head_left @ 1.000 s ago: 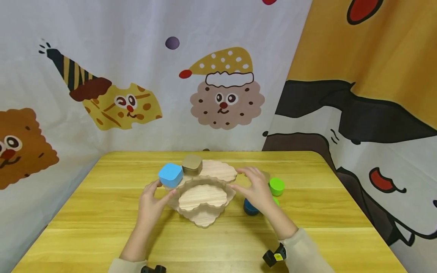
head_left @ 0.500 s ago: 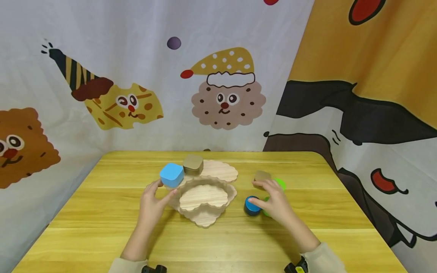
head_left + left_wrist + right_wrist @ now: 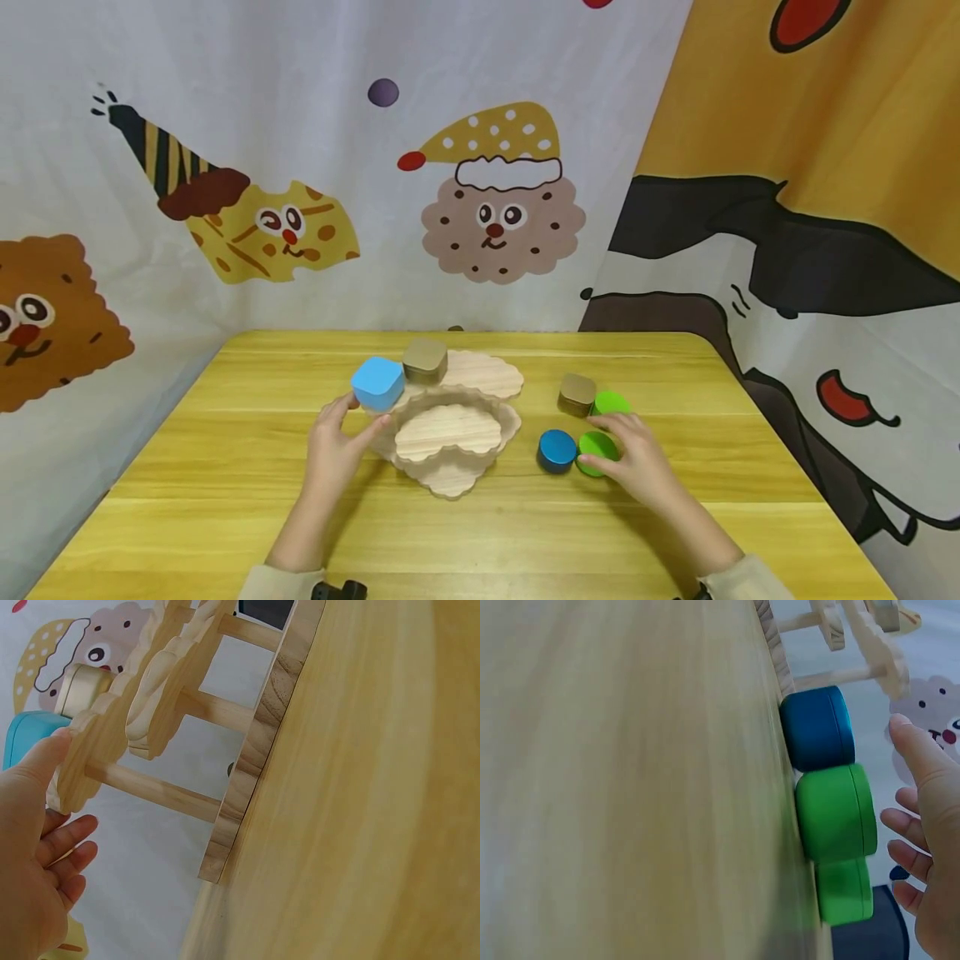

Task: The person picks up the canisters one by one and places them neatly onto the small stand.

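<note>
**Spread Right Hand (image 3: 641,462) Held Over Green Tin (image 3: 596,446)**

The green tin is set between the wooden stand (image 3: 448,429) and the table's (image 3: 480,542) right edge, just beside a dark blue tin (image 3: 557,450). Thumb and fingers of the right hand are parted above it, apart from its lid. Nearer the table's far edge, a gold tin (image 3: 577,395) and a second green tin (image 3: 612,402) are placed side by side. Toward the table's left edge, the end of the stand's raised tier (image 3: 483,375) is gripped between thumb and fingers by the left hand (image 3: 332,446). On that tier, a light blue tin (image 3: 378,383) and another gold tin (image 3: 424,360) are carried upright. The far edge is backed by a cartoon-printed curtain (image 3: 300,67).
</note>
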`<action>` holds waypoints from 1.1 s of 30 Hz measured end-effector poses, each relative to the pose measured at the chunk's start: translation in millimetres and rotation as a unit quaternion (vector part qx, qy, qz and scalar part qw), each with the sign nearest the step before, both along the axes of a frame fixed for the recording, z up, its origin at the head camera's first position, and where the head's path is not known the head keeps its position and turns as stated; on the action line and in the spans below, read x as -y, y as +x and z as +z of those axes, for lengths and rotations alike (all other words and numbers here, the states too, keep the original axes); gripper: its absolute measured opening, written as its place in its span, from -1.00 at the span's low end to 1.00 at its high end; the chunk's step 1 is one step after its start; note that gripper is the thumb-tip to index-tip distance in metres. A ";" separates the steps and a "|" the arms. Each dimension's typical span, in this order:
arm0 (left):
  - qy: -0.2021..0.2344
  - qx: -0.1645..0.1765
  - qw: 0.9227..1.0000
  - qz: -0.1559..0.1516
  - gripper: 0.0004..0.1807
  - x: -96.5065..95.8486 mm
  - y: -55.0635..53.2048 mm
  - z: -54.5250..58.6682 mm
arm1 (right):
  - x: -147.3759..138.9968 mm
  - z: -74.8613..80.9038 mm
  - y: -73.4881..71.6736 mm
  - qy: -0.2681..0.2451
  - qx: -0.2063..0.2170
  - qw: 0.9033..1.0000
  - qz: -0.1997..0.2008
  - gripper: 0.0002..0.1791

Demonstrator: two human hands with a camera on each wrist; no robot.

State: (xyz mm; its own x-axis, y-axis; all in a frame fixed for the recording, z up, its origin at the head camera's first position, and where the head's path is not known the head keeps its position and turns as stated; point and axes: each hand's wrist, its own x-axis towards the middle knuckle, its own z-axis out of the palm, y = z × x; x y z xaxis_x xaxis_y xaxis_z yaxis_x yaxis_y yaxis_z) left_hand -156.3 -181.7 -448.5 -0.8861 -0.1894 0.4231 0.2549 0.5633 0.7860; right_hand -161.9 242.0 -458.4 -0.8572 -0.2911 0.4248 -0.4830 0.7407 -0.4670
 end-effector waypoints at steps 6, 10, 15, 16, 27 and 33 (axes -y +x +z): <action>0.000 0.001 1.000 0.003 -0.35 -0.1 0.1 0.1 | -13.3 -6.3 1.4 -0.006 0.012 1.000 -0.001 -0.35; 0.000 0.001 1.000 0.003 -0.36 -0.1 -0.6 -0.1 | -19.7 -10.7 2.2 -0.003 0.019 1.000 -0.008 -0.35; 0.003 0.006 1.000 0.003 -0.35 0.0 -0.9 0.1 | -23.8 -16.3 4.1 -0.001 0.031 0.999 -0.017 -0.33; 0.004 0.007 1.000 0.003 -0.35 0.0 -0.9 0.1 | -24.2 -17.5 4.4 -0.002 0.035 0.999 -0.019 -0.33; -0.003 0.001 1.000 0.003 -0.33 0.2 -0.7 -0.5 | -22.3 -24.9 3.7 -0.019 0.052 0.998 -0.026 -0.32; -0.005 -0.001 1.000 0.003 -0.31 0.6 -0.6 -1.5 | -21.0 -25.4 4.0 -0.027 0.047 0.998 -0.033 -0.35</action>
